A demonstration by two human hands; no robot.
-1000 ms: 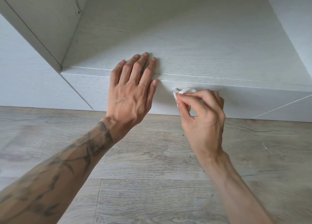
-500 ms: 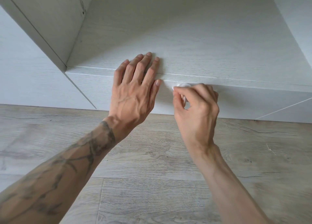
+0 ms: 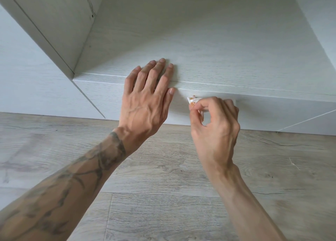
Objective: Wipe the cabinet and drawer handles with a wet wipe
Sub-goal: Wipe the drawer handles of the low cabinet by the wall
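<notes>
The small crumpled white wet wipe (image 3: 194, 100), soft and limp, sat pinched in the right hand (image 3: 215, 130) against the pale wood-grain drawer front's (image 3: 272, 111) top lip; the left hand (image 3: 145, 104) lay flat, spread, left of it.

2 hands: left hand (image 3: 145, 102) flat on white cabinet (image 3: 209, 50) top edge, right hand (image 3: 215, 126) just right of it. 1 wet wipe (image 3: 193, 100) at cabinet front. 1 cabinet, 1 wood floor (image 3: 163, 177) below cabinet.
</notes>
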